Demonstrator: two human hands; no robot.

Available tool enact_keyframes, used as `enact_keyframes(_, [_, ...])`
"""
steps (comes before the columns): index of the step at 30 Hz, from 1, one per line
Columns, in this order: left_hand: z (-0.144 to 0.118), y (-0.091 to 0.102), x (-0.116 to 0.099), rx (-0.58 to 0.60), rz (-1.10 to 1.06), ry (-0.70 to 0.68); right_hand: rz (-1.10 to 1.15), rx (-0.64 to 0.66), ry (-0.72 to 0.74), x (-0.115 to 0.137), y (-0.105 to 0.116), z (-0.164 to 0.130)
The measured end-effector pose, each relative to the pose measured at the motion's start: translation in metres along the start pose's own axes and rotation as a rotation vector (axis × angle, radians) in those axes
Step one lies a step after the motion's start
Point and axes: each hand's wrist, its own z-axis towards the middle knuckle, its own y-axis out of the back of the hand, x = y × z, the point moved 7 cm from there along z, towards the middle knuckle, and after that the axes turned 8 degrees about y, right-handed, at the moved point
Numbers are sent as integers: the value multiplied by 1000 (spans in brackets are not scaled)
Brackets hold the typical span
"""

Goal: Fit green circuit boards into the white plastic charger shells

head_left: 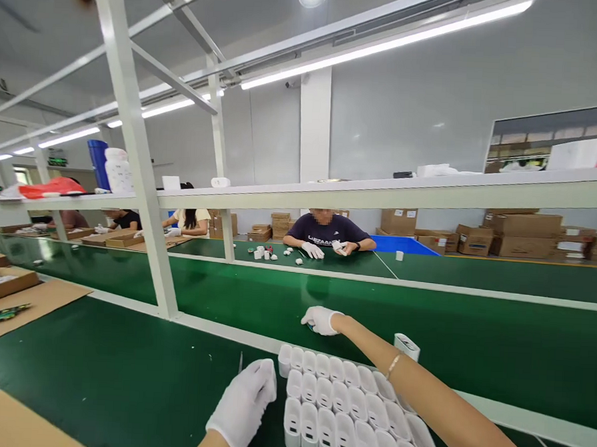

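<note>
My left hand (243, 406), in a white glove, is closed beside the left end of several rows of white plastic housings (338, 412). A thin pointed metal tool (241, 362) sticks up from behind its fingers; its kind is hidden. My right hand (322, 320), also gloved, reaches past the rows to the green conveyor belt (255, 294). Its fingers are pinched together low at the belt, with a small dark bluish thing showing under them, too small to name. Another white housing (407, 346) stands on the belt behind my right forearm.
A white upright post (137, 148) and a long shelf (430, 190) stand across the workspace. Opposite, a person (328, 232) in white gloves handles small white parts. Cardboard (27, 429) lies at the left, with an open box (5, 288) beyond it.
</note>
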Motion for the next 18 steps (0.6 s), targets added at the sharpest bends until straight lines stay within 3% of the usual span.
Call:
enact_keyframes(5, [-2,5,0,-57,31,13,83,0,-86,-30,-7,-12])
enact_keyframes(10, [-8,3,-5,-90,-5,-99,205,-56,-94,-43,-4,-36])
enact_keyframes(14, [-16,8,-15,-182,-90,-196,319,-145,-60,-33,-1,-49])
enact_keyframes(18, [-25,17,-25,-272,-114,-206,487,-282,64,-2,18,-72])
